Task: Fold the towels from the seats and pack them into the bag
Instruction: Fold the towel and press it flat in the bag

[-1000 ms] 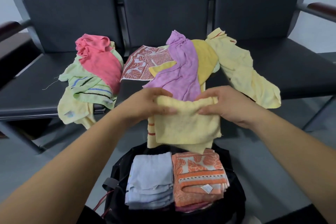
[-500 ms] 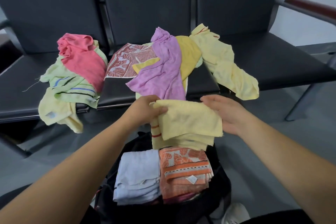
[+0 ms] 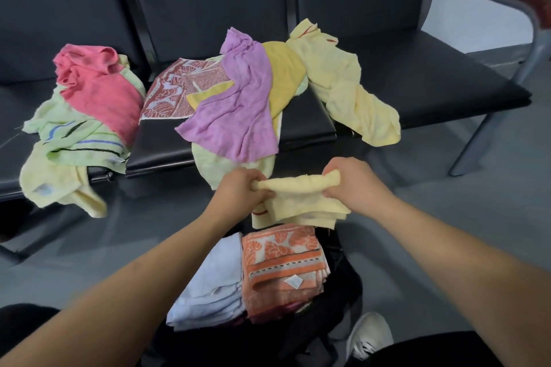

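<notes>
Sprawling over the dark bench [image 3: 417, 83], unfolded towels [image 3: 235, 110] lie heaped. Nearer me, the black bag [image 3: 346, 286] holds folded towels [image 3: 280, 271]. Above it, my left grip [image 3: 238, 188] and right grip [image 3: 351, 179] each clutch one end of a yellow towel [image 3: 301, 202].

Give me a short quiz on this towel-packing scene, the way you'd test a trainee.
1. True or false: both the left hand and the right hand grip the pale yellow towel.
2. Which towel lies in the black bag beside the light blue towel? A purple towel; B orange patterned towel; C green striped towel.
3. What colour is the towel on top of the heap on the leftmost seat?

Key: 1 true. 2 B. 3 pink: the pink towel.
</notes>
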Tool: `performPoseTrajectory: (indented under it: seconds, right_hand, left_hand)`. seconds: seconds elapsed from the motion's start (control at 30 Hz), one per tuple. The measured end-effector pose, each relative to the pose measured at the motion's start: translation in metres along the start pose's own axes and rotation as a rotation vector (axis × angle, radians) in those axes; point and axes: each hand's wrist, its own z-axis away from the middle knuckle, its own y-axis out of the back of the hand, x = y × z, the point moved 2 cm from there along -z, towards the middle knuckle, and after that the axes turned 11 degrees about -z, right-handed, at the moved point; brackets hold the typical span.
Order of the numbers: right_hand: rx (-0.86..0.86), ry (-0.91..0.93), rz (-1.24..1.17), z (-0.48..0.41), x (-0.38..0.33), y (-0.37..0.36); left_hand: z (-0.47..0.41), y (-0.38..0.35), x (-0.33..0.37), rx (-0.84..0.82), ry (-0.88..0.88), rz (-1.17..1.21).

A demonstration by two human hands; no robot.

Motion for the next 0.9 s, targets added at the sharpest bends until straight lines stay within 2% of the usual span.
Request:
performPoseTrajectory:
  seconds: [0.07, 0.13, 0.23, 0.33, 0.43, 0.53, 0.6, 0.63, 0.7, 0.77, 0.83, 0.9]
  right_hand:
    - [0.059, 0.007, -0.063, -0.004, 0.005, 0.001]
    - [0.084, 0.023, -0.189, -0.007, 0.006, 0.004]
    - [-0.074, -0.081, -0.496, -0.003, 0.007, 0.004]
    - [-0.148, -0.215, -0.653, -0.006, 0.019, -0.006]
    - [-0.150, -0.319, -0.674, -0.009, 0.027, -0.023]
    - [-0.133, -0.458, -0.710, -0.012, 0.044, -0.047]
    - [-0.169, -0.577, -0.641, -0.010, 0.059, -0.065]
    - [-0.207, -0.617, -0.533, -0.008, 0.066, -0.071]
    - [-0.259, -0.645, -0.310, -0.004, 0.080, -0.081]
    - [-0.284, -0.597, -0.174, -0.001, 0.085, -0.091]
    - [-0.311, -0.492, -0.034, 0.002, 0.087, -0.102]
    - [-0.409, -0.354, 0.099, 0.007, 0.086, -0.116]
  left_hand:
    - [0.000, -0.005, -0.004, -0.012, -0.037, 0.040]
    - [0.001, -0.006, -0.013, -0.081, -0.024, 0.209]
    - [0.004, -0.008, -0.026, -0.212, 0.023, 0.466]
    - [0.006, -0.012, -0.034, -0.313, 0.084, 0.700]
    - [0.007, -0.020, -0.046, -0.365, 0.191, 0.729]
    - [0.009, -0.042, -0.063, -0.341, 0.285, 0.524]
    - [0.013, -0.063, -0.083, -0.310, 0.363, 0.282]
    - [0.018, -0.074, -0.095, -0.330, 0.389, 0.148]
    - [0.028, -0.095, -0.114, -0.455, 0.427, -0.018]
    - [0.037, -0.109, -0.119, -0.555, 0.452, -0.014]
    - [0.040, -0.119, -0.116, -0.582, 0.409, 0.021]
    - [0.041, -0.125, -0.112, -0.591, 0.349, 0.066]
